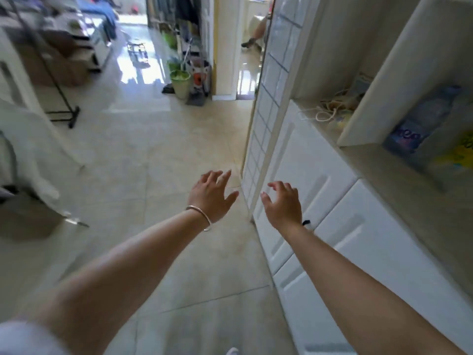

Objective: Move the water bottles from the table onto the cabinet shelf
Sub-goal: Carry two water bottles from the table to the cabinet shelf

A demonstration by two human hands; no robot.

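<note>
A water bottle (419, 124) with a blue label stands in an open compartment of the white cabinet (363, 119) at the right. The shelf (399, 180) under it is bare at the front. My left hand (212, 194) hovers over the floor with fingers spread, holding nothing, a silver bangle on its wrist. My right hand (282, 202) hangs in front of the cabinet's lower doors, fingers relaxed and empty. Both hands are well below and left of the bottle. The image is blurred by motion.
A white cord (325, 112) and small items lie in the compartment to the left. A yellow packet (458, 152) sits beside the bottle. White-draped furniture (33, 139) stands at the left. A green bucket (180, 83) and a black rack (61, 98) stand farther off on the tiled floor.
</note>
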